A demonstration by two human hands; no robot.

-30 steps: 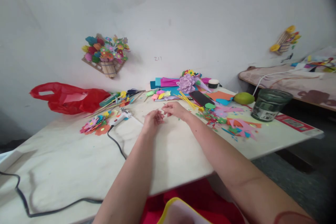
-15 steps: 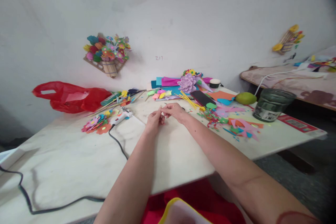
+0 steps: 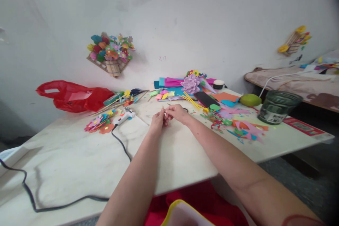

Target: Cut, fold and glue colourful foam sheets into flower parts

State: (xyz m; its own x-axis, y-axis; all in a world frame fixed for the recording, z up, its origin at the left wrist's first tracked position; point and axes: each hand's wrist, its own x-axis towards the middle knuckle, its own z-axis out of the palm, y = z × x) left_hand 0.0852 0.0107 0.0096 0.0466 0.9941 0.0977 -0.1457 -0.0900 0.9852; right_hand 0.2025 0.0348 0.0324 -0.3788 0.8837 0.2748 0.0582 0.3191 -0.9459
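My left hand (image 3: 159,120) and my right hand (image 3: 177,113) meet above the middle of the table (image 3: 180,155), fingertips pinched together. Whatever lies between the fingers is too small or hidden to make out. Just beyond my right hand a dark scissors-like loop (image 3: 186,109) shows in part. To the left of my hands lies a white glue gun (image 3: 125,116) with a black cord (image 3: 120,141). Beside it is a pile of colourful foam flowers (image 3: 99,123).
A red plastic bag (image 3: 76,96) lies at the back left. On the right are paper scraps (image 3: 247,130), a dark phone (image 3: 206,99), yellow sticks (image 3: 192,101), a green mango-like fruit (image 3: 250,100) and a glass jar (image 3: 278,107). A flower basket (image 3: 112,54) hangs on the wall.
The view has shifted slightly, so everything sits a little further right. Both hands stay pinched together, with the fingertips moved only slightly.
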